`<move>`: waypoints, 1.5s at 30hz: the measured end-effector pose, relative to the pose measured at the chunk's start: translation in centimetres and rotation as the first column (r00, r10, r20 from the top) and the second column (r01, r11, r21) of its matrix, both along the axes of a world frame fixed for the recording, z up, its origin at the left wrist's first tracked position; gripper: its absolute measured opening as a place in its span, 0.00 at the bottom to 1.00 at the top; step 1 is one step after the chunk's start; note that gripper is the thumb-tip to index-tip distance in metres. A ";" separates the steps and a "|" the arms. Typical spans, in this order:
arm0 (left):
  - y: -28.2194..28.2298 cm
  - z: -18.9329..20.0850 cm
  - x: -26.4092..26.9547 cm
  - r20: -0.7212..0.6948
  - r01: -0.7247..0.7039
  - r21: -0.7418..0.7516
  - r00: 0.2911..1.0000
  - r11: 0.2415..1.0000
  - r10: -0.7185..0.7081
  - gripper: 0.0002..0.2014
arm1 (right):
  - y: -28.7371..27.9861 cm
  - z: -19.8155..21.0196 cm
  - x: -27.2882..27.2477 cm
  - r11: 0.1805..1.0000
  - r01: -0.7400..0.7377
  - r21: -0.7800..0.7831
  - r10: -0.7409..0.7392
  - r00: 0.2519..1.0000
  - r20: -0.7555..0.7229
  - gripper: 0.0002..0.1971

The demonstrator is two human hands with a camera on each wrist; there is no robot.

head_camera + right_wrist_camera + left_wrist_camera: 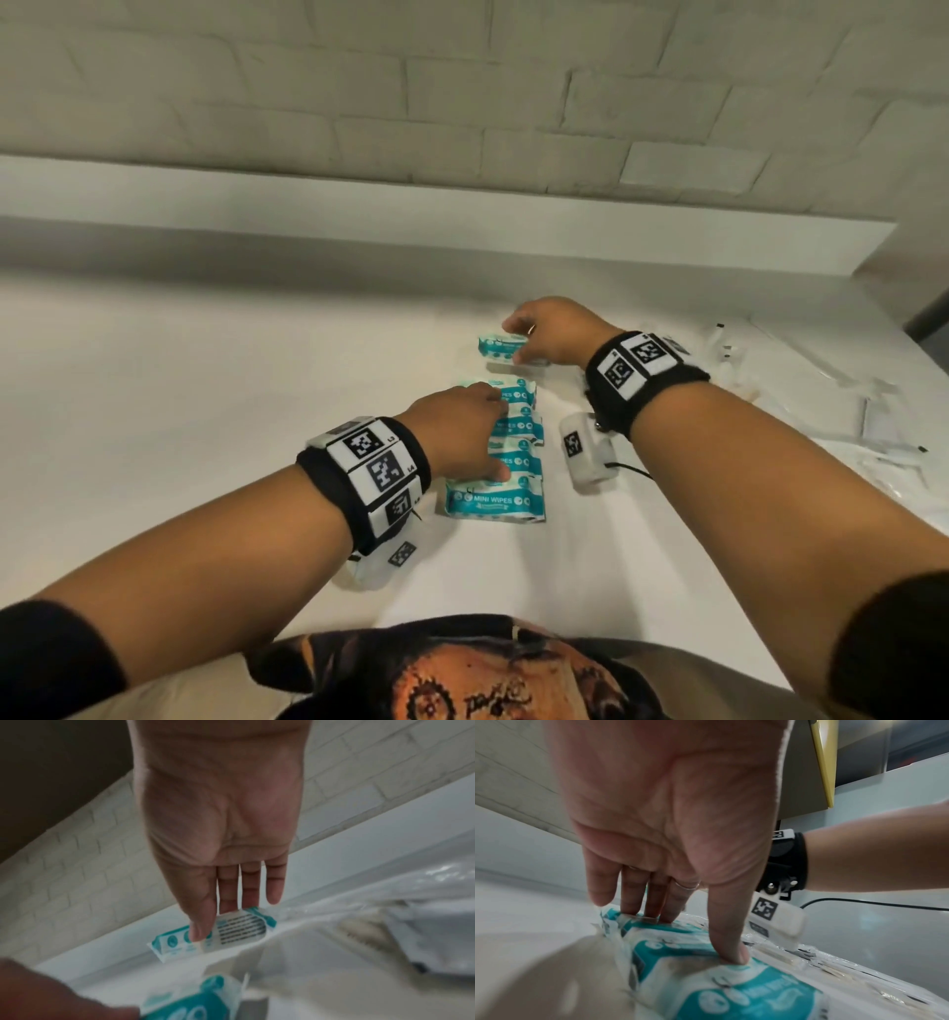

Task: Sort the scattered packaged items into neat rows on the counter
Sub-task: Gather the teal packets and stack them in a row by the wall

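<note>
Several teal-and-white mini wipes packs lie in a column on the white counter, the nearest pack facing me. My left hand rests flat on that column, and the left wrist view shows its straight fingers and thumb pressing down on the packs. Just beyond the column, my right hand pinches a separate wipes pack between thumb and fingers. The right wrist view shows this pack with its printed back turned toward the palm.
A heap of clear plastic-wrapped items lies on the counter's right side. A low white ledge and a brick wall run along the back. The counter's near edge is by my body.
</note>
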State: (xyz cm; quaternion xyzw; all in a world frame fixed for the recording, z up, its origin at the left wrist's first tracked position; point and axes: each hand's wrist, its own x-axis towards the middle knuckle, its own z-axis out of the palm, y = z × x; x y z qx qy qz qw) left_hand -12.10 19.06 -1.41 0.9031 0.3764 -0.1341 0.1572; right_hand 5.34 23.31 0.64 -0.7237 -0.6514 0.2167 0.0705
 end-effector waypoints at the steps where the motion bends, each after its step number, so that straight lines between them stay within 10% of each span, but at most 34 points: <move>1: 0.0 0.0 -0.1 0.000 -0.003 0.000 1.000 1.000 0.003 0.42 | 0.6 -0.4 -0.5 1.000 -0.024 -0.012 0.024 1.000 0.012 0.26; 22: -1.9 -0.8 -1.1 0.052 0.206 -0.023 0.978 0.978 -0.204 0.59 | 0.9 -2.2 0.5 0.976 -0.213 0.047 0.208 0.973 0.099 0.15; 45: 13.3 -1.1 4.5 0.104 0.156 0.151 0.980 0.976 -0.173 0.41 | 15.7 -0.7 4.0 0.969 -0.217 -0.116 0.245 0.894 0.375 0.17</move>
